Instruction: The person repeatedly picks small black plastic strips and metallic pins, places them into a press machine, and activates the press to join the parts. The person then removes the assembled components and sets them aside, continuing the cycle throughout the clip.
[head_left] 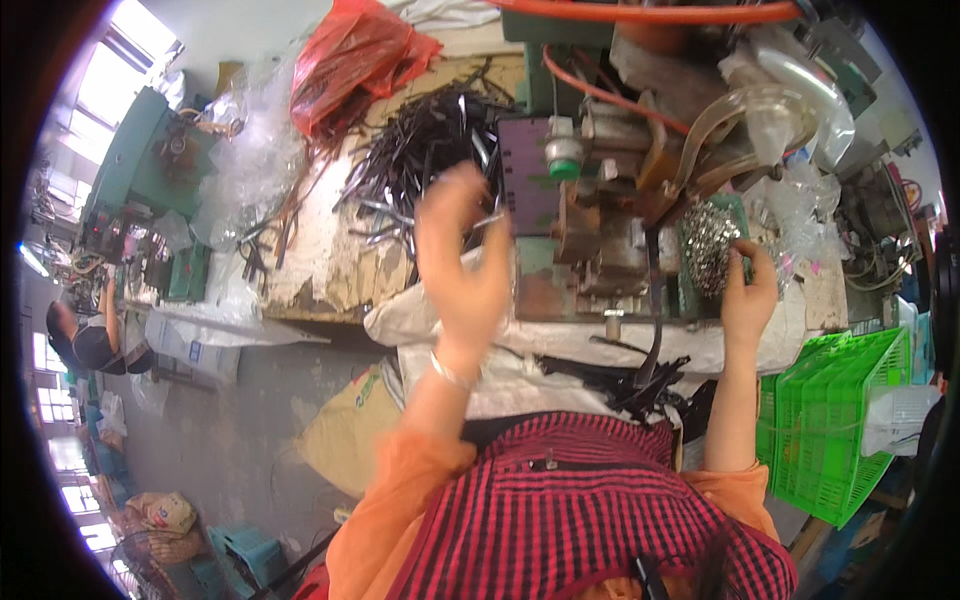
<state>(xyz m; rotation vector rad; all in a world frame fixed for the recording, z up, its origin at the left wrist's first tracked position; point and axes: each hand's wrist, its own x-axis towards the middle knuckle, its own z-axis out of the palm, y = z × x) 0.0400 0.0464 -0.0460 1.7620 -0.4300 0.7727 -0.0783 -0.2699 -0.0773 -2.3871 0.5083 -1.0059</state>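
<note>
My left hand [465, 265] is raised at the near edge of a heap of black strips [425, 135], some with shiny faces. Motion smears its fingers; the thumb is apart from them at the base, but whether anything lies between the tips cannot be made out. On the right, my right hand [752, 285] reaches to the near right part of a green tray [686, 285] full of small shiny metal pieces [710, 240]. Its fingertips are pinched together over the pieces, and what they hold is too small to name. Between my hands stands a metal machine [605, 240].
A red plastic bag [350, 65] lies behind the strips. Curved clear tubing [700, 125] arches above the tray. Black strips [610, 380] lie in front of the machine. Green crates [835, 410] stand at right; another person [95, 335] is far left.
</note>
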